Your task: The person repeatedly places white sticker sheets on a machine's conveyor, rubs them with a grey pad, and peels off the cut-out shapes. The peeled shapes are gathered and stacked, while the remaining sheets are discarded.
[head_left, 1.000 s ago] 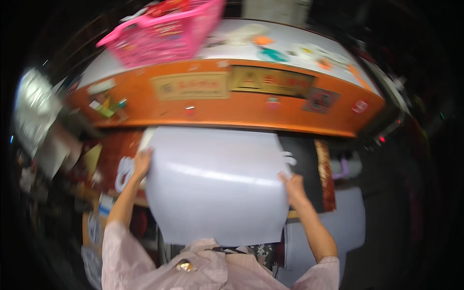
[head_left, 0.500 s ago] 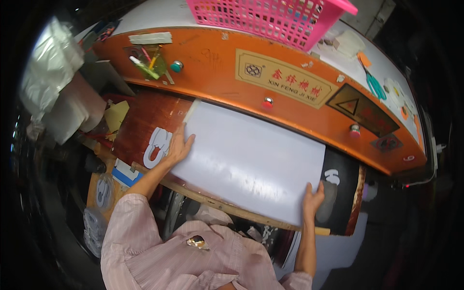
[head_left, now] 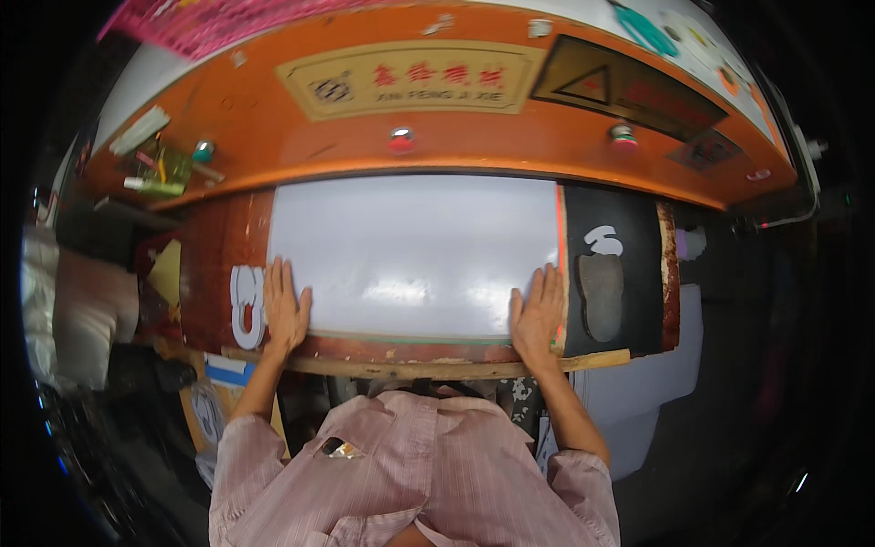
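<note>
A smooth white sheet [head_left: 410, 242] lies flat on the work board in front of the orange machine. My left hand [head_left: 287, 308] rests along its left edge with straight fingers, thumb stretched inward over the sheet. At the opposite edge my right hand [head_left: 540, 317] lies in the same way, fingers extended and thumb apart. Just left of my left hand is a stack of white cut-out pieces [head_left: 247, 308], one part of it U-shaped. Right of my right hand, a grey sole-shaped piece [head_left: 600, 296] and a small white cut-out [head_left: 603, 241] sit on a black pad [head_left: 641, 273].
The machine's orange front beam [head_left: 337, 150] crosses behind the sheet, bearing a red knob [head_left: 402, 139] and other buttons. Above it are a pink basket [head_left: 196, 27] and teal-handled scissors [head_left: 643, 29]. A wooden strip [head_left: 410, 371] edges the board near me. Plastic bags [head_left: 87, 301] hang at left.
The sheet has been straightened and now lies square to the machine. Both hands have moved with it and flattened at its edges. My view has shifted and levelled.
</note>
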Available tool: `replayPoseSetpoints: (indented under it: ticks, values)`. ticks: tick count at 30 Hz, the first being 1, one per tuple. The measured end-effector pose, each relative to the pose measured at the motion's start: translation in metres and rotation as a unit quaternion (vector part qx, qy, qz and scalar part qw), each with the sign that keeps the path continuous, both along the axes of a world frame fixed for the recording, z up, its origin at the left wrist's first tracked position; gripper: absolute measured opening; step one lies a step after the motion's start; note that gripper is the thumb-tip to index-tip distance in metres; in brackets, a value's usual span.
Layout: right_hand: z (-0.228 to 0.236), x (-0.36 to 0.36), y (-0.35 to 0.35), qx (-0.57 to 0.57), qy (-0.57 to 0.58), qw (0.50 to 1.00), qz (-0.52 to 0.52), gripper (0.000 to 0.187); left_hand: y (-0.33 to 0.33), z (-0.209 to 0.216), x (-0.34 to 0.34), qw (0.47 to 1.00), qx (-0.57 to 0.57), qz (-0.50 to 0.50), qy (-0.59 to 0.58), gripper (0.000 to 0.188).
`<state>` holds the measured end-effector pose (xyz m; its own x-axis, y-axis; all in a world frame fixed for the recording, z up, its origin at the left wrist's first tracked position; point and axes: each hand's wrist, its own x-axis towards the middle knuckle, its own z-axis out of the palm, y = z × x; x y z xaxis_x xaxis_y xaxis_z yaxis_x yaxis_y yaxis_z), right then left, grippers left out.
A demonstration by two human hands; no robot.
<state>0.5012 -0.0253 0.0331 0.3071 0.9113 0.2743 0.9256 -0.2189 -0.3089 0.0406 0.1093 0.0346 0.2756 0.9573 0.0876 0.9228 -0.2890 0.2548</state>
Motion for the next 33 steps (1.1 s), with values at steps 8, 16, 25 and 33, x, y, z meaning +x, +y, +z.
replayPoseSetpoints:
  ticks: [8, 16, 25, 33]
  values:
    - [0.012, 0.061, -0.016, 0.02, 0.093, 0.995, 0.023, 0.06, -0.025, 0.002, 0.047, 1.0, 0.006, 0.021, 0.012, 0.065]
    - [-0.004, 0.215, -0.085, -0.045, 0.045, 0.993, -0.101, 0.085, 0.0, -0.046, 0.066, 0.997, 0.072, 0.016, 0.015, 0.057]
    - [0.017, 0.298, -0.14, 0.011, 0.08, 0.991, -0.104, 0.08, -0.027, -0.016, 0.103, 0.973, 0.203, -0.067, 0.083, 0.053]
    - [0.035, 0.348, -0.19, 0.015, 0.098, 0.991, -0.094, 0.079, -0.076, 0.075, 0.261, 0.956, 0.121, -0.11, 0.244, 0.049]
